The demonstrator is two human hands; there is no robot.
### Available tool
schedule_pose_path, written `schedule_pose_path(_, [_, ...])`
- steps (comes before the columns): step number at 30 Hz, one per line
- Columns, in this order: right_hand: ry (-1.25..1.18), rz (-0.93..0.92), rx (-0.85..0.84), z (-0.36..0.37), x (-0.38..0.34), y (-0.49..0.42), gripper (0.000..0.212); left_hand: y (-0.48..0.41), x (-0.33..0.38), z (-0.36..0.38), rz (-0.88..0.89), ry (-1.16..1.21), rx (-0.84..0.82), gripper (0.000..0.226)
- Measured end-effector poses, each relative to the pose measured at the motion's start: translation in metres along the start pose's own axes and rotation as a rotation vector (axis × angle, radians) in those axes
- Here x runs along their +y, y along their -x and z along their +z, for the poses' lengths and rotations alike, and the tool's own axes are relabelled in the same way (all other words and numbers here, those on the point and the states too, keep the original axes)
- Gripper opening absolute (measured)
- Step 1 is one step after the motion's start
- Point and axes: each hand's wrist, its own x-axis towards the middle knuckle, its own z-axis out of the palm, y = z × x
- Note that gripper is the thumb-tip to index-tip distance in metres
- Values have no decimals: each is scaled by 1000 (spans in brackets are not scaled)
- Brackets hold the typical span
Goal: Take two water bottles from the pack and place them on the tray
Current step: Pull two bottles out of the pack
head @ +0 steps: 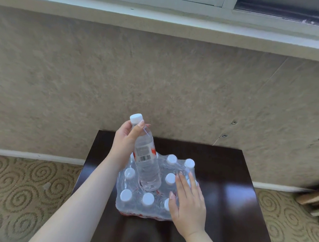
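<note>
While the shrink-wrapped pack of water bottles (151, 190) is steadied on the dark desk (225, 180) by the right hand (186, 205), laid flat with fingers spread on its right side, one water bottle (145, 157) is held by the left hand (126, 141). Its grip is closed around the bottle's neck, just below the white cap (136, 118). The bottle is tilted, its base at the torn middle of the pack, among the remaining capped bottles.
</note>
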Motion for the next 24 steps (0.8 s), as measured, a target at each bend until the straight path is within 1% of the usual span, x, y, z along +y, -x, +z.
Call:
schedule_pose_path(3, [-42, 23, -7, -4, -3, -1, 51, -7, -7, -2, -93, 12, 12, 27])
schedule_pose_path(6, [-93, 23, -41, -11, -4, -2, 52, -11, -10, 0, -125, -8, -41, 30])
schedule_pose_path(9, [-208, 29, -47, -25, -3, -6, 50, -14, -8, 4, -131, -17, -85, 31])
schedule_pose_path(11, [-262, 47, 59, -38, -4, -19, 46, -14, -7, 7, -122, -37, -102, 29])
schedule_pose_path(13, [-423, 62, 165, -53, -10, -45, 41, -14, -6, 8, -115, -52, -110, 25])
schedule_pose_path(14, [-550, 55, 154, -58, -14, -58, 38, -14, -6, 8, -112, -57, -113, 24])
schedule_pose_path(15, [-668, 40, 109, -61, -18, -70, 34, -14, -7, 8, -112, -59, -115, 26])
schedule_pose_path(16, [-745, 28, 43, -62, -22, -79, 31, -15, -7, 9, -113, -59, -115, 27])
schedule_pose_path(17, [-761, 22, -42, -62, -24, -85, 30, -15, -6, 9, -116, -55, -114, 29])
schedule_pose_path(19, [-631, 19, -247, -56, -19, -91, 34, -15, -6, 10, -122, -48, -114, 29])
schedule_pose_path(21, [-355, -35, -428, -49, -6, -92, 48, -16, -6, 10, -127, -53, -117, 28])
schedule_pose_path(22, [-229, -92, -486, -46, 1, -91, 54, -17, -7, 11, -129, -56, -118, 27])
schedule_pose_path(24, [-58, -205, -555, -42, 10, -90, 63, -17, -6, 11, -131, -58, -122, 25])
